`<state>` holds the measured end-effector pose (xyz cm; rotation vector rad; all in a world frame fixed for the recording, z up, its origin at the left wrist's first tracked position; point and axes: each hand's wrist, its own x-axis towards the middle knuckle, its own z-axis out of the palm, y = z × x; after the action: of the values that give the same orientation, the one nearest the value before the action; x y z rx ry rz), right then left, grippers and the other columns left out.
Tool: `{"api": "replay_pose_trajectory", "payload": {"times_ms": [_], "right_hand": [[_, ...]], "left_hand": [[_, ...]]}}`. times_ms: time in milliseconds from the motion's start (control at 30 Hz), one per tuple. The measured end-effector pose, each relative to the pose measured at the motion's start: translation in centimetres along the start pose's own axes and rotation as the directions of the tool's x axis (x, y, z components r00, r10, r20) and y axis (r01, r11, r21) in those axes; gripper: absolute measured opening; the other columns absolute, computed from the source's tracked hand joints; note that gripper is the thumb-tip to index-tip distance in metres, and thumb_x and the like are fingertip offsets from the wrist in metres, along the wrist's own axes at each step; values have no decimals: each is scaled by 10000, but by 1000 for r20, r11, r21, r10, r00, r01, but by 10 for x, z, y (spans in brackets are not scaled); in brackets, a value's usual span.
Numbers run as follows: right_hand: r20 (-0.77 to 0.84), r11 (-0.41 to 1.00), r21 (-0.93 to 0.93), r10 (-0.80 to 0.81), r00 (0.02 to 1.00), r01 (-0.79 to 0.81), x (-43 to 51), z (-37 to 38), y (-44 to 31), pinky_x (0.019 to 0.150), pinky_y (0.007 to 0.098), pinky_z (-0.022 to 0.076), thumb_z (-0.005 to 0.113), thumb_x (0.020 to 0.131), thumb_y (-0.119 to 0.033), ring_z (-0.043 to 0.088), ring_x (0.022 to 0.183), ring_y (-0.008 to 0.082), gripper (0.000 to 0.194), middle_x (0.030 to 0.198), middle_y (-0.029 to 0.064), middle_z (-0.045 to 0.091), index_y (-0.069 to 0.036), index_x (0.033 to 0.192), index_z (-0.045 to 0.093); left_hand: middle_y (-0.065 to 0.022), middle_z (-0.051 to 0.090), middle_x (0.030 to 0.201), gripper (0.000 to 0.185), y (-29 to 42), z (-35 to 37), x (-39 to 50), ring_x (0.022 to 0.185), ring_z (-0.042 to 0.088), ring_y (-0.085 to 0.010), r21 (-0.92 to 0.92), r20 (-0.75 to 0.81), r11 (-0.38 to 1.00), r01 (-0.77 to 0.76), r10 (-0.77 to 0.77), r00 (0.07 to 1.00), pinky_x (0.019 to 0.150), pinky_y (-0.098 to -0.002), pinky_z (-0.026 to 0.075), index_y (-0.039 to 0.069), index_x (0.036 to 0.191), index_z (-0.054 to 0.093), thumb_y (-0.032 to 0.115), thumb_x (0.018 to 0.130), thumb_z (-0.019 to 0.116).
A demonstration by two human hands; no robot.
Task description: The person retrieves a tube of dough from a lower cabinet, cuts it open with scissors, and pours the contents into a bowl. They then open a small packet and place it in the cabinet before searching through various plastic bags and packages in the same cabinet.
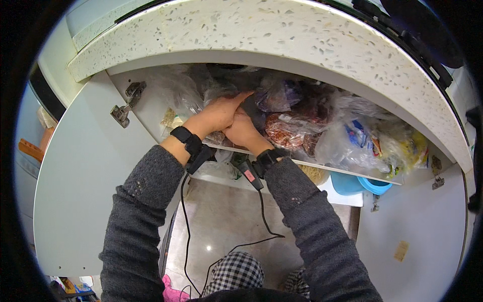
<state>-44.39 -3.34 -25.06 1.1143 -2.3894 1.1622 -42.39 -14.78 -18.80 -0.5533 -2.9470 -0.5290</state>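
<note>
Both hands reach onto the upper shelf (320, 165) of a base cabinet and overlap each other. My left hand (215, 116) lies partly over my right hand (243, 127), with one digit stretched out to the right. Fingers of the right hand are mostly hidden, so whether either hand grips something cannot be seen. Clear plastic bags (175, 88) crowd the shelf to their left. Just right of them is a clear bag of reddish dried food (285, 128), with a purple-tinted bag (281, 94) behind it.
A speckled stone countertop (241, 28) overhangs the shelf. The left cabinet door (83, 181) and right cabinet door (419, 222) stand open on either side. Below the shelf is a blue plastic container (373, 185). Black cables (187, 226) hang from wrist straps.
</note>
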Motion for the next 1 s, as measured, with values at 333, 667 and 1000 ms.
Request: {"api": "replay_pose_trajectory", "payload": {"times_ms": [333,667,1000], "right_hand": [[-662,854,183,473,581,-487,-10,-74,35,1055,462,295,669,750,-133,374,1232,432,648,1282,301,440,112,1271,371],[-289,656,332,755,589,-678,36,-60,54,1008,347,381,685,798,-302,503,1187,293,650,1289,166,541,17,1310,441],[-237,214,971,781,578,109,-1,-64,40,813,364,511,530,840,9,594,941,246,196,1013,101,609,-17,1026,586]], "left_hand": [[-182,595,1195,420,-42,17,-16,1120,534,-376,252,77,965,-68,50,996,957,-460,416,182,1275,572,385,910,538],[-162,564,1240,413,-45,25,-19,1191,479,-362,256,-7,964,-70,74,997,1028,-461,340,187,1270,577,364,899,539],[-150,533,1294,429,-33,21,-25,1242,436,-361,249,15,968,26,-30,999,1065,-454,311,181,1260,589,297,850,548]]}}
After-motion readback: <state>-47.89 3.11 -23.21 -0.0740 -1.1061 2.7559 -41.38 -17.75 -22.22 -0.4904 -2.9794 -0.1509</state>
